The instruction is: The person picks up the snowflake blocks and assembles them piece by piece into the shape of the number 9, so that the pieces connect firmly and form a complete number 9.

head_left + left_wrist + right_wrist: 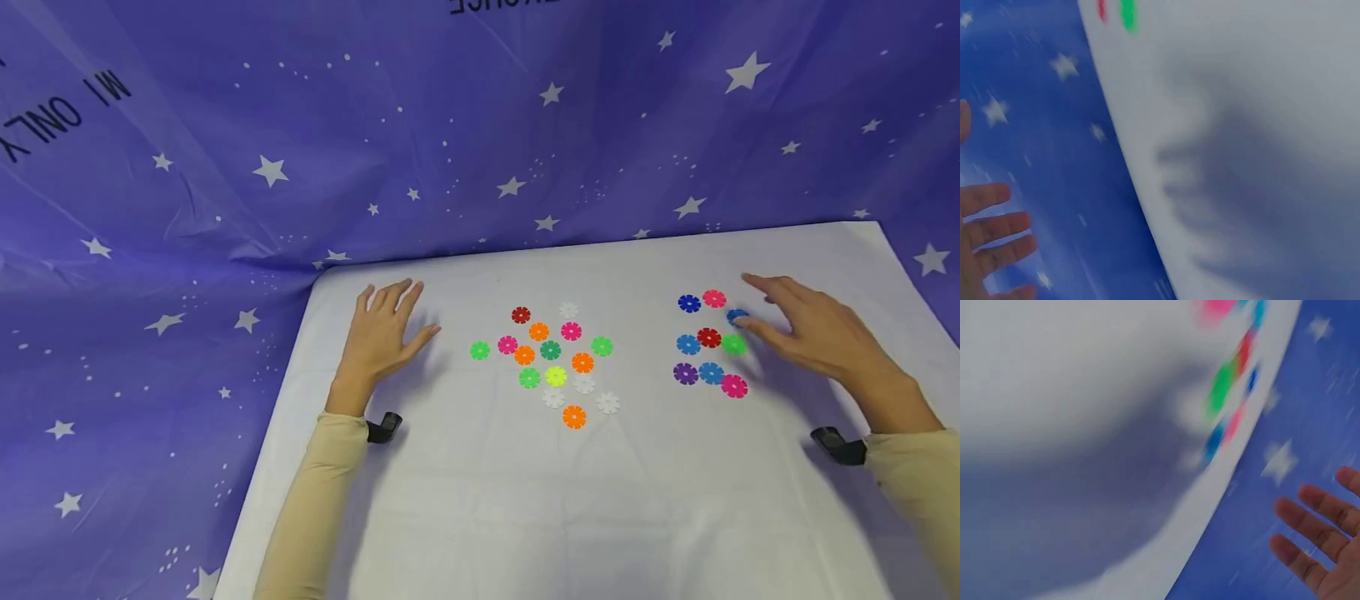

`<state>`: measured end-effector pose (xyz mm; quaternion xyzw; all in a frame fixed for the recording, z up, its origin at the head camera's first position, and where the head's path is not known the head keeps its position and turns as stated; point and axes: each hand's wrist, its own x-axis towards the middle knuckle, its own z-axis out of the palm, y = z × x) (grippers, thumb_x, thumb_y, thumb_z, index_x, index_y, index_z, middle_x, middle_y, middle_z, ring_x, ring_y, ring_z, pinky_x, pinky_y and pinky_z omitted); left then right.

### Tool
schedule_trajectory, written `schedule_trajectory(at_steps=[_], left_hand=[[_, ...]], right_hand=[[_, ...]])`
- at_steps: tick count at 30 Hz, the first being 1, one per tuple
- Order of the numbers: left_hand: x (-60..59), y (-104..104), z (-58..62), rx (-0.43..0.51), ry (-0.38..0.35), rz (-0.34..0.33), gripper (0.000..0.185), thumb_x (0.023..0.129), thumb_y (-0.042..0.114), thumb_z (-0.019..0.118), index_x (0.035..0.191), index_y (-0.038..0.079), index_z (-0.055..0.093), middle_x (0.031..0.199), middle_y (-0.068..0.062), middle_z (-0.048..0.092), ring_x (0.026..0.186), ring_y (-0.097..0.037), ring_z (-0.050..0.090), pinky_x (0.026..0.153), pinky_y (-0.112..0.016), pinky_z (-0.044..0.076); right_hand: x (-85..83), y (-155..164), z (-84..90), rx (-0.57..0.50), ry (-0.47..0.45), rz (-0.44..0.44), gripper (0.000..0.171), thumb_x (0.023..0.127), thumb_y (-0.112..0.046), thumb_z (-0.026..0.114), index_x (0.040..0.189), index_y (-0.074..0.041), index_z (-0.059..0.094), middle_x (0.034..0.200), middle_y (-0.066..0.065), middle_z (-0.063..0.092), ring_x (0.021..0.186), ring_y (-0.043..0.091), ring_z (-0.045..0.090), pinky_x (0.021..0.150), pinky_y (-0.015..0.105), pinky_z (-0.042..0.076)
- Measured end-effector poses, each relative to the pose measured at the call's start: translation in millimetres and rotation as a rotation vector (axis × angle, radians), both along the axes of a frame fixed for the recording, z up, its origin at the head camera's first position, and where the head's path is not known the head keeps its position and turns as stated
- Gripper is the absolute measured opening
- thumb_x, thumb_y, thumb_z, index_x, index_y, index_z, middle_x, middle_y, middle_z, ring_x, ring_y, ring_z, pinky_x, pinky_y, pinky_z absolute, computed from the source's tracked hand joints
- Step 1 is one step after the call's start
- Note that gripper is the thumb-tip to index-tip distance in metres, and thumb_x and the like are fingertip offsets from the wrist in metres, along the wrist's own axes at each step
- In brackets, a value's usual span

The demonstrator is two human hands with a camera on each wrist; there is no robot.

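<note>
Right hand (813,333), fingers spread and holding nothing, hovers at 3 o'clock of the blue disc (737,316): pinch its rim lightly while the flat, empty left hand (384,333) steadies the counter (465,500).

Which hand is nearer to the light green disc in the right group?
Right. The right hand hovers just beside the light green disc; the left hand is far across the table.

long cream sleeves on both arms; small black wrist-mounted device at each cuff; hands bare.

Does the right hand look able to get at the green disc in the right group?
Probably yes: the right hand is open just beside the green disc, fingers toward it, with nothing between them.
</note>
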<state>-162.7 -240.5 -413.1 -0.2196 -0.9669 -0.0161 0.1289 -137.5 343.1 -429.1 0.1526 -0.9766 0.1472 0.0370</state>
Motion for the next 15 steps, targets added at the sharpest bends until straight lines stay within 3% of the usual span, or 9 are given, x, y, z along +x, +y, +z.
schedule_trajectory(at_steps=[4,7,10,15], left_hand=[[4.9,28.3,3.1,0.035,0.055,-0.146,0.064,0.092,0.05,0.06,0.139,0.008,0.052,0.131,-0.013,0.058,0.122,-0.032,0.055,0.108,-0.051,0.035],[9.9,49.0,-1.8,0.086,0.035,-0.253,0.059,0.089,0.045,0.068,0.134,0.008,0.058,0.122,-0.011,0.062,0.114,-0.029,0.059,0.103,-0.047,0.04],[15.9,69.0,-13.2,0.185,-0.064,-0.344,0.056,0.084,0.044,0.075,0.128,0.011,0.064,0.115,-0.006,0.064,0.107,-0.025,0.06,0.098,-0.042,0.044],[25.2,97.7,-36.7,0.291,-0.262,-0.432,0.052,0.076,0.042,0.083,0.119,0.016,0.071,0.109,-0.001,0.064,0.097,-0.017,0.056,0.089,-0.034,0.044]], right_hand=[[14.2,-56.8,2.7,-0.097,0.076,0.142,0.057,0.08,-0.022,0.079,0.132,-0.012,0.057,0.11,0.01,0.063,0.088,0.026,0.063,0.073,0.048,0.054],[23.4,-95.8,-6.7,-0.186,0.108,0.29,0.051,0.074,-0.015,0.085,0.121,-0.013,0.064,0.094,0.0,0.064,0.072,0.01,0.057,0.061,0.029,0.051],[29.3,-129.7,-15.4,-0.244,0.028,0.382,0.047,0.072,-0.017,0.087,0.115,-0.015,0.067,0.083,-0.009,0.059,0.065,0.002,0.048,0.056,0.019,0.044],[36.6,-169.2,-28.6,-0.241,-0.111,0.431,0.044,0.072,-0.028,0.087,0.11,-0.015,0.069,0.074,-0.015,0.052,0.063,0.0,0.042,0.057,0.018,0.04]])
